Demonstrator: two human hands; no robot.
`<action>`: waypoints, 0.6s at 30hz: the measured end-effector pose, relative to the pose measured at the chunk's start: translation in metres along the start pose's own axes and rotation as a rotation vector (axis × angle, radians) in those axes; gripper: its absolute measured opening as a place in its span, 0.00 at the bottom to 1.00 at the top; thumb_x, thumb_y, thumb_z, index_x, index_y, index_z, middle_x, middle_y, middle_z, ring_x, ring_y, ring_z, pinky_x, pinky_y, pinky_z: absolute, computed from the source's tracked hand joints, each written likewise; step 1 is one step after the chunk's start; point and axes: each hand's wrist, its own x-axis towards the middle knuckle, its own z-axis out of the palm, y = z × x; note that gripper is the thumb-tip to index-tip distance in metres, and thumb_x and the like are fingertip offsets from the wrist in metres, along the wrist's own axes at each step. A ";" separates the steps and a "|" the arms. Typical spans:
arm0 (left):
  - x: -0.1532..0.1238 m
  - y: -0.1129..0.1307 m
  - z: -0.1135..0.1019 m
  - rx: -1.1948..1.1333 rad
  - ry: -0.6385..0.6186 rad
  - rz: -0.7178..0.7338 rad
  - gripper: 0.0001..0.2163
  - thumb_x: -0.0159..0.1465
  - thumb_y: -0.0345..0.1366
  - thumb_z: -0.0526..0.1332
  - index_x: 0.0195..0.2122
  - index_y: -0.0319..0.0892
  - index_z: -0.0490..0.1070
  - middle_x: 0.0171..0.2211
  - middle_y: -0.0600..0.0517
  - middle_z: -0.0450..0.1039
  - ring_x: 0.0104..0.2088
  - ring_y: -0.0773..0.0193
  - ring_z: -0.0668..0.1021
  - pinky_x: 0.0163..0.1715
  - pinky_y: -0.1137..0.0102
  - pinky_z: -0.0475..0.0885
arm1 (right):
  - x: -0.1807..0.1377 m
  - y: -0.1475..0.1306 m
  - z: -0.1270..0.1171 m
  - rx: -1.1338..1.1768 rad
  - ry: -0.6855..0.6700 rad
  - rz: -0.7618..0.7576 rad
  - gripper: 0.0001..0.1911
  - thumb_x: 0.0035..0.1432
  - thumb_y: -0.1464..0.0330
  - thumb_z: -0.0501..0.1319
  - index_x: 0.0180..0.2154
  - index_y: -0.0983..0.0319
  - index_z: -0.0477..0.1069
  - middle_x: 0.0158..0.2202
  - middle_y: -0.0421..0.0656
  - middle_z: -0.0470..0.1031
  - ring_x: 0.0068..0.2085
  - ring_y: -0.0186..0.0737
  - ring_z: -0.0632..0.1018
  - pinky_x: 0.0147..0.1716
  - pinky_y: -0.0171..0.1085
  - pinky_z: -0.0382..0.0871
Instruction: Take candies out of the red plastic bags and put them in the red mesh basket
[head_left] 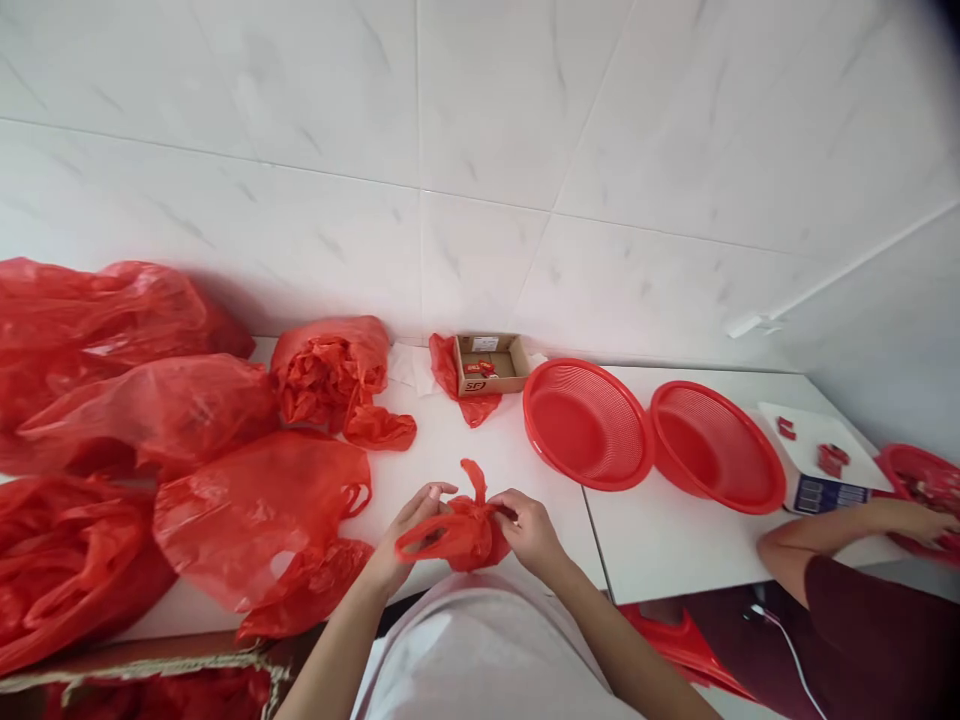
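Observation:
Close to my body, over the table's front edge, is a small red plastic bag (pixel 471 535) with its top gathered and its handles sticking up and out to the left. My left hand (pixel 409 535) is at the bag's left side, fingers curled in against the plastic at a handle. On the other side my right hand (pixel 525 528) pinches the bag near its gathered top. What the bag contains is hidden. A flat red plastic bag (pixel 262 500) with loop handles lies to the left of my left hand.
Bulging red bags (pixel 150 400) crowd the left side. A small cardboard box (pixel 491 365) stands by the wall. Two red baskets, a nearer one (pixel 589 425) and another (pixel 716 445), are right of it. A person's arm (pixel 825 530) reaches into a red basin (pixel 919 465) at far right.

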 end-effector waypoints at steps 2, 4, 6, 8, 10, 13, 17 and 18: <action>0.006 -0.014 0.004 0.224 -0.028 -0.016 0.16 0.60 0.47 0.60 0.44 0.44 0.69 0.34 0.53 0.72 0.29 0.66 0.72 0.31 0.71 0.67 | -0.009 0.006 -0.005 0.022 0.035 0.015 0.13 0.55 0.76 0.54 0.35 0.58 0.75 0.33 0.40 0.76 0.34 0.36 0.75 0.32 0.33 0.66; 0.013 -0.025 0.009 0.462 -0.059 -0.010 0.15 0.55 0.43 0.64 0.42 0.45 0.71 0.41 0.51 0.75 0.33 0.63 0.75 0.36 0.69 0.68 | -0.013 0.006 -0.005 0.022 0.060 0.020 0.13 0.54 0.76 0.54 0.34 0.58 0.76 0.32 0.40 0.76 0.33 0.36 0.75 0.32 0.34 0.66; 0.019 -0.033 0.015 0.661 -0.036 0.008 0.11 0.54 0.41 0.64 0.37 0.45 0.73 0.37 0.52 0.77 0.33 0.62 0.75 0.36 0.69 0.68 | -0.012 0.007 -0.003 0.034 0.086 0.021 0.14 0.54 0.76 0.54 0.35 0.57 0.77 0.33 0.40 0.77 0.34 0.36 0.75 0.34 0.34 0.66; 0.023 -0.034 0.016 0.791 0.026 0.031 0.07 0.56 0.41 0.61 0.30 0.44 0.73 0.29 0.54 0.77 0.30 0.62 0.75 0.34 0.70 0.66 | -0.010 0.012 -0.005 0.054 0.116 0.025 0.14 0.55 0.75 0.54 0.35 0.57 0.77 0.34 0.41 0.78 0.36 0.37 0.76 0.36 0.35 0.67; 0.024 -0.032 0.010 0.858 0.106 0.063 0.09 0.58 0.42 0.59 0.26 0.44 0.72 0.26 0.54 0.76 0.29 0.62 0.75 0.33 0.70 0.65 | -0.007 0.022 -0.012 0.063 0.168 0.042 0.12 0.55 0.73 0.55 0.34 0.58 0.77 0.35 0.41 0.78 0.36 0.38 0.77 0.38 0.35 0.68; 0.022 -0.029 -0.009 0.948 0.234 0.106 0.11 0.60 0.44 0.57 0.26 0.45 0.72 0.27 0.55 0.77 0.29 0.63 0.75 0.33 0.71 0.65 | -0.005 0.047 -0.034 0.075 0.284 0.141 0.10 0.54 0.69 0.56 0.32 0.59 0.77 0.33 0.42 0.79 0.35 0.40 0.77 0.37 0.37 0.68; 0.018 -0.040 -0.032 1.067 0.336 0.090 0.13 0.63 0.46 0.53 0.29 0.45 0.70 0.28 0.54 0.76 0.29 0.62 0.76 0.30 0.71 0.66 | -0.008 0.076 -0.050 0.015 0.251 0.279 0.11 0.56 0.66 0.55 0.33 0.58 0.76 0.33 0.41 0.79 0.34 0.42 0.77 0.36 0.38 0.69; 0.018 -0.045 -0.033 1.085 0.350 0.087 0.13 0.64 0.45 0.52 0.30 0.45 0.70 0.29 0.53 0.76 0.29 0.62 0.76 0.30 0.70 0.66 | -0.009 0.080 -0.047 -0.025 0.223 0.286 0.13 0.57 0.66 0.53 0.34 0.58 0.76 0.35 0.42 0.79 0.35 0.42 0.77 0.37 0.39 0.69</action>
